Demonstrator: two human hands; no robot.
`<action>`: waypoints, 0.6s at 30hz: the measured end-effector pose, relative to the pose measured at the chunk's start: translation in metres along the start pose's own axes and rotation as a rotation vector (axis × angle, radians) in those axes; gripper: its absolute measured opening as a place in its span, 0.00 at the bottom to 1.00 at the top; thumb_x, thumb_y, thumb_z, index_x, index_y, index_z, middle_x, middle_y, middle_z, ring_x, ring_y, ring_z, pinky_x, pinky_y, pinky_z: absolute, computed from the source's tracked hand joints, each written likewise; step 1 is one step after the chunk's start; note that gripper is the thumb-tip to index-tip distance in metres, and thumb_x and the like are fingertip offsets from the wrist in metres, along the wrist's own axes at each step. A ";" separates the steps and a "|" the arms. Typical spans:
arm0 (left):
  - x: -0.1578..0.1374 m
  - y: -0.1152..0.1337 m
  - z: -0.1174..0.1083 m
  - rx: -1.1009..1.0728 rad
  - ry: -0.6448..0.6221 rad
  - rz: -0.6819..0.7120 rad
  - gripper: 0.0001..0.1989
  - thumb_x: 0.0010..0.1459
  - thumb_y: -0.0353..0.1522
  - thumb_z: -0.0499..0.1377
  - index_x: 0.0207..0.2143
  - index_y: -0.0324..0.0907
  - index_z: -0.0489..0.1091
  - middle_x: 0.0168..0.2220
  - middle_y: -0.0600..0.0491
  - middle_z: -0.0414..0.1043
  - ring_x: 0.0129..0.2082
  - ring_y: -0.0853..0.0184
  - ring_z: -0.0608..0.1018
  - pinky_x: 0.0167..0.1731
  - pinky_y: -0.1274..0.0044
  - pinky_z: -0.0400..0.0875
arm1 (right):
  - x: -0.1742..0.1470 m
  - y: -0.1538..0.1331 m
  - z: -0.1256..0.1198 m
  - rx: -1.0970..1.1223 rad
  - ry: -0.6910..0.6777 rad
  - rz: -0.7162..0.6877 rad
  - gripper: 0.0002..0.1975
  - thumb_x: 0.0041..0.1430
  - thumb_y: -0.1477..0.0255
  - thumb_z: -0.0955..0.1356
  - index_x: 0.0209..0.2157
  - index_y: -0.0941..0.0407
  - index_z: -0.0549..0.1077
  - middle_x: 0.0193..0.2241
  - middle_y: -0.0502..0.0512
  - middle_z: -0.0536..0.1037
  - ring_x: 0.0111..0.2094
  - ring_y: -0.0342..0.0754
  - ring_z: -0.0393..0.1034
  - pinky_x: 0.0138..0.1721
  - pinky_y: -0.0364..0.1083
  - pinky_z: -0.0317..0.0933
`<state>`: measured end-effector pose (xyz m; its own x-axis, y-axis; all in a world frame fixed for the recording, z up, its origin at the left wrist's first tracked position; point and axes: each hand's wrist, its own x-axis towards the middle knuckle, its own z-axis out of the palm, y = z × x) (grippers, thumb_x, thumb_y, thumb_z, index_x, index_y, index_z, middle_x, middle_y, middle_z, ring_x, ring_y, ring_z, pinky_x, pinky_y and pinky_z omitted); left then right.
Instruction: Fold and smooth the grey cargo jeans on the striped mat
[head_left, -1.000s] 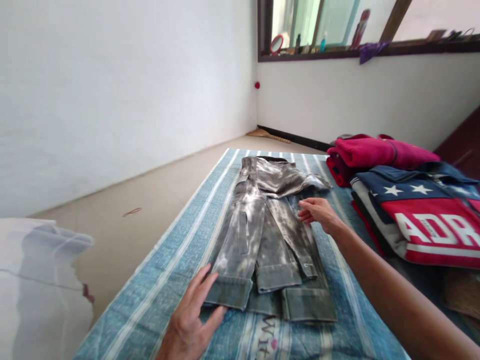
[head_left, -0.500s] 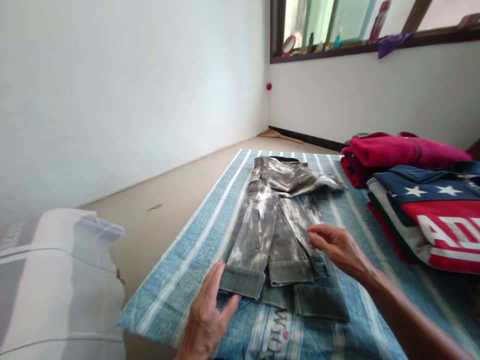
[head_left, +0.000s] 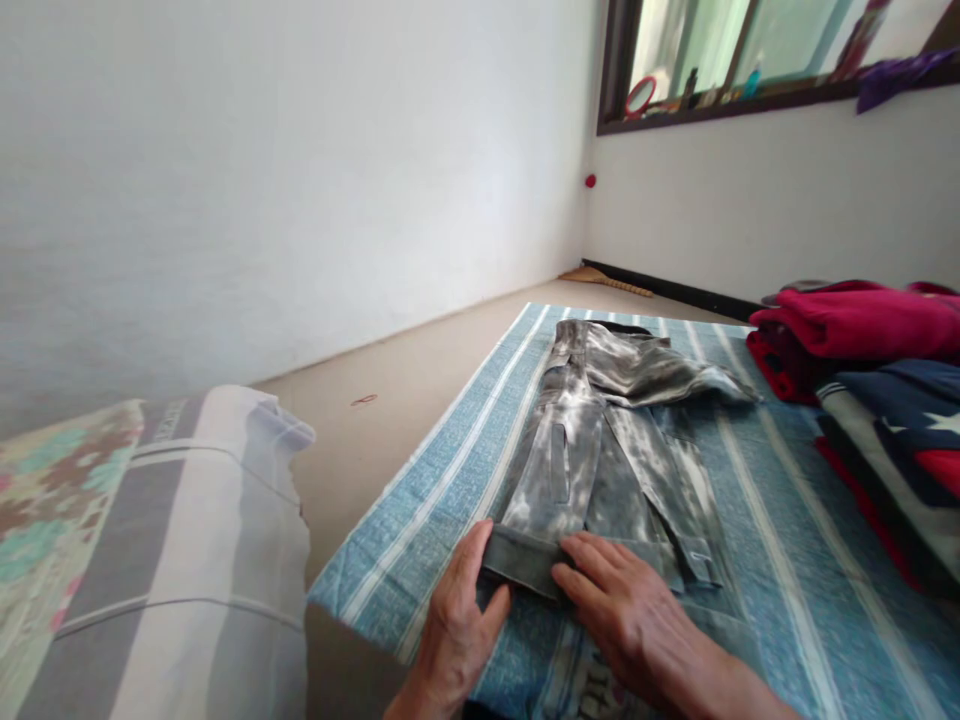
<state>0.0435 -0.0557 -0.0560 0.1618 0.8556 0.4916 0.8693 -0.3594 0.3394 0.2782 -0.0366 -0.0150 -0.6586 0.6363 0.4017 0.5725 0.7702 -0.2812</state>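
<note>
A grey and white mottled jacket [head_left: 570, 430] lies folded lengthwise, its waistband hem towards me and one sleeve reaching out to the right. At the hem's left corner, my left hand [head_left: 461, 610] is closed, fingers above and thumb below the band. My right hand [head_left: 637, 610] presses on the same hem farther right, its fingers bent over the fabric; its underside is hidden. Under the jacket, a blue striped cloth [head_left: 442, 440] covers the surface.
Folded clothes stand at the right: a magenta stack [head_left: 855, 320] and a navy, grey and red stack [head_left: 892, 450]. A strapped grey-and-white striped roll [head_left: 225, 540] is at the left. A white wall [head_left: 300, 180] runs alongside, and a window [head_left: 720, 50] is at the back.
My right hand has come down and left onto the hem. My left hand stays at the hem's corner. The view has turned left.
</note>
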 end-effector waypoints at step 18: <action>0.014 -0.004 0.009 0.025 0.101 0.155 0.24 0.59 0.21 0.50 0.57 0.39 0.62 0.50 0.42 0.73 0.51 0.59 0.76 0.51 0.67 0.75 | 0.004 0.009 0.011 -0.024 0.061 -0.001 0.09 0.64 0.80 0.59 0.41 0.57 0.68 0.42 0.61 0.74 0.40 0.52 0.69 0.37 0.49 0.63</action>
<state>0.0467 -0.0394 -0.0577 0.2482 0.7481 0.6154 0.8488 -0.4741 0.2340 0.2752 -0.0271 -0.0260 -0.6287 0.6306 0.4551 0.5836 0.7693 -0.2598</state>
